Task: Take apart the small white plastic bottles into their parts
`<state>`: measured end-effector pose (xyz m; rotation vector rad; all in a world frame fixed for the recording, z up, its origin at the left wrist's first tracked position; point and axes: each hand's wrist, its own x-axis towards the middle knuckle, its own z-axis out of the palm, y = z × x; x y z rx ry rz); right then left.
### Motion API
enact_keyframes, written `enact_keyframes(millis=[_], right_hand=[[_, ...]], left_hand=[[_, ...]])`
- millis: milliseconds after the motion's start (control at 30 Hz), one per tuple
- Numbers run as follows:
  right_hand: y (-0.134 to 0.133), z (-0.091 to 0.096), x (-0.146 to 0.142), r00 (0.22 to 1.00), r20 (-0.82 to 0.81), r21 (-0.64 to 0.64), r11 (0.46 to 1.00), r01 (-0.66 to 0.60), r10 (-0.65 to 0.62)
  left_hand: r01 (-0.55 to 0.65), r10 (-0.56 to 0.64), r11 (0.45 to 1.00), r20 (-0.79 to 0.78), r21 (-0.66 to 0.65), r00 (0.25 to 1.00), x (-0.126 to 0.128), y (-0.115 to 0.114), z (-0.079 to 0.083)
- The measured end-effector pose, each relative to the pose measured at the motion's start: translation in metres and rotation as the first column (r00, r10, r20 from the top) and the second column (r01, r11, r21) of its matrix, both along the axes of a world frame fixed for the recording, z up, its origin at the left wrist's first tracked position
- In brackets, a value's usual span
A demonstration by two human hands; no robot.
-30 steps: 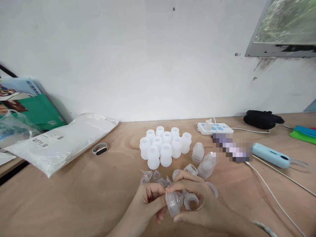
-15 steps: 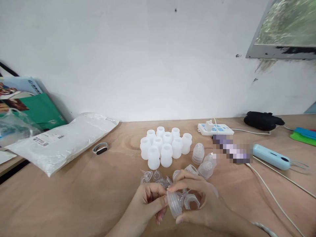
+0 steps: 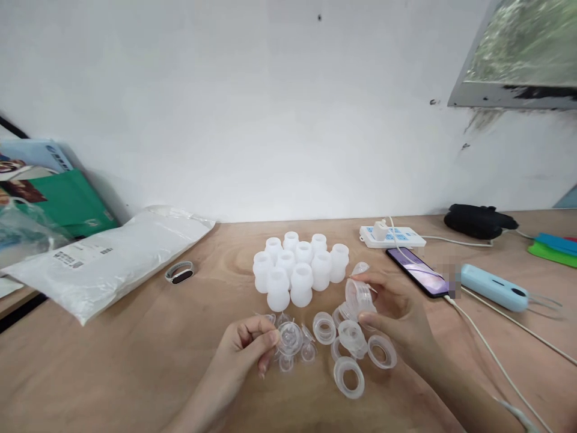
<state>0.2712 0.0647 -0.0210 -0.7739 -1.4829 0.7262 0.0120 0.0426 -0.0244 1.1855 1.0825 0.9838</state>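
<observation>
My left hand (image 3: 252,343) is closed, with thumb and forefinger pinching the edge of a clear bottle nipple (image 3: 291,338) above several others. My right hand (image 3: 394,310) grips a translucent bottle collar (image 3: 357,296) from its right side, and a pointed clear piece shows at the collar's far side. Beneath and in front of that hand lie loose collar rings (image 3: 349,377), some overlapping. Behind them stand small frosted-white bottles (image 3: 301,285) in a tight cluster, open ends up. A clear domed cap (image 3: 360,268) is partly hidden behind my right hand.
A white mailing bag (image 3: 112,258) and a fitness band (image 3: 180,273) lie to the left. At the right are a phone (image 3: 417,270) on a cable, a power strip (image 3: 392,236), a light-blue device (image 3: 494,287) and a black case (image 3: 480,221). The wall (image 3: 270,120) bounds the table's back.
My hands have parted. The right one has moved right and away from me with the collar, toward the domed caps; the left one has moved left to the nipples, uncovering the loose rings.
</observation>
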Motion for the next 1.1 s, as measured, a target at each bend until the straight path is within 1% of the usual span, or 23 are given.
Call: enact_keyframes(millis=[100, 200, 300, 367, 433, 567, 667, 733, 833, 900, 967, 1033, 1100], right_hand=[[0.001, -0.003, -0.001, 1.000, 0.024, -0.019, 1.000, 0.011, -0.011], [0.000, -0.006, -0.003, 0.998, 0.060, -0.022, 1.000, 0.016, -0.014], [0.000, -0.007, -0.002, 0.981, 0.186, -0.030, 0.998, 0.053, -0.047], [0.001, -0.005, -0.002, 0.939, 0.332, -0.007, 0.995, 0.095, -0.087], [0.002, -0.005, -0.002, 0.877, 0.464, 0.051, 0.992, 0.113, -0.124], [0.004, -0.008, -0.001, 0.771, 0.623, 0.114, 0.991, 0.076, -0.131], [0.004, -0.011, 0.002, 0.659, 0.739, 0.162, 0.987, 0.025, -0.138], [0.005, -0.012, 0.004, 0.580, 0.801, 0.194, 0.981, -0.013, -0.150], [0.005, -0.011, 0.005, 0.513, 0.844, 0.207, 0.977, -0.041, -0.157], [0.005, -0.010, 0.006, 0.499, 0.851, 0.208, 0.977, -0.038, -0.162], [0.004, -0.008, 0.006, 0.497, 0.852, 0.203, 0.979, -0.027, -0.163], [0.004, -0.006, 0.006, 0.501, 0.851, 0.189, 0.982, -0.018, -0.155], [0.003, -0.004, 0.007, 0.503, 0.853, 0.167, 0.986, -0.014, -0.137]], left_hand=[[-0.020, 0.021, 0.999, -0.039, 0.030, 0.999, 0.000, 0.000, 0.003], [-0.050, 0.059, 0.994, -0.086, 0.096, 0.995, -0.003, 0.004, 0.005], [-0.088, 0.111, 0.982, -0.136, 0.170, 0.984, -0.011, 0.010, 0.008], [-0.073, 0.108, 0.981, -0.193, 0.182, 0.975, -0.016, 0.015, 0.010], [-0.038, 0.085, 0.983, -0.259, 0.181, 0.962, -0.021, 0.019, 0.012], [0.015, 0.057, 0.983, -0.383, 0.181, 0.922, -0.025, 0.025, 0.011], [0.081, 0.009, 0.982, -0.464, 0.172, 0.886, -0.024, 0.027, 0.006], [0.110, 0.023, 0.972, -0.551, 0.207, 0.834, -0.022, 0.026, 0.001], [0.150, 0.132, 0.935, -0.706, 0.323, 0.696, -0.020, 0.024, -0.005], [0.202, 0.224, 0.886, -0.768, 0.417, 0.600, -0.020, 0.022, -0.006], [0.274, 0.286, 0.838, -0.807, 0.472, 0.516, -0.020, 0.021, -0.006], [0.354, 0.309, 0.803, -0.843, 0.479, 0.440, -0.021, 0.020, -0.005], [0.424, 0.313, 0.776, -0.869, 0.466, 0.383, -0.022, 0.020, -0.005]])
